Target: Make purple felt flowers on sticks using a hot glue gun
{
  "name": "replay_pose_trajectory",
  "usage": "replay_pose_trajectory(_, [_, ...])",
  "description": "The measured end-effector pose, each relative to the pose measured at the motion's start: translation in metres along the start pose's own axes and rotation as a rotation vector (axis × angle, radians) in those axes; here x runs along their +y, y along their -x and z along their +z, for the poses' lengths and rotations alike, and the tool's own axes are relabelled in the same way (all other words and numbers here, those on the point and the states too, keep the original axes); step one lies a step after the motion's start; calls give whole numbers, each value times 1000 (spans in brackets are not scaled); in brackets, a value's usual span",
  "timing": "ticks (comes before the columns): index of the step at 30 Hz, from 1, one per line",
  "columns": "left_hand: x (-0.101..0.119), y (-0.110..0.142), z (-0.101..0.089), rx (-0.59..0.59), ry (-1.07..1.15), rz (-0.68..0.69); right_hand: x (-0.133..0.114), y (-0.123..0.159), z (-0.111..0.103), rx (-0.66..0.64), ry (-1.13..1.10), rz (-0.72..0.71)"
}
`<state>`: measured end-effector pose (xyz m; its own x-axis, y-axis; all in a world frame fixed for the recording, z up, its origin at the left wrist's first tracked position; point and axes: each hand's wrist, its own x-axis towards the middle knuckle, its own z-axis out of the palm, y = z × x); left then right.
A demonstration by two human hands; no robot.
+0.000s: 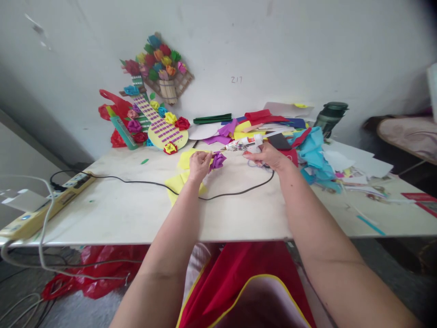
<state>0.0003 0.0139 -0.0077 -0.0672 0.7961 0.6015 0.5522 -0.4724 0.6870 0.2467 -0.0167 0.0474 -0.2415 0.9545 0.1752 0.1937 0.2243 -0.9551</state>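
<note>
My left hand [199, 166] pinches a purple paper flower [217, 160] above yellow paper sheets [180, 180] on the white table [136, 214]. To its right, my right hand [268, 156] grips a white hot glue gun [244, 144] whose nozzle points left toward the flower. The gun's black cord [239, 191] loops across the table to a power strip [51, 202] at the left edge.
A paper guitar [160, 130] decorated with paper roses leans at the back, below a flower basket craft [164, 68] on the wall. Coloured paper scraps [307, 150] pile at the right, near a dark green bottle [329, 117]. Red plastic bag [95, 273] lies under the table.
</note>
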Motion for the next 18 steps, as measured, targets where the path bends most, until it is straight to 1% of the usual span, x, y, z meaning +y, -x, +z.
replay_pose_trajectory(4, [0, 2, 0, -12, 85, -33, 4, -3, 0, 48, -39, -42])
replay_pose_trajectory(8, [-3, 3, 1, -26, 95, -80, 12, -8, -3, 115, -52, -52])
replay_pose_trajectory(13, [-14, 1, 5, 36, 129, -166, 17, -9, -7, 134, -12, -46])
replay_pose_trajectory(18, [-21, -1, 9, 104, 208, -229, 22, -10, -10, 91, 24, -68])
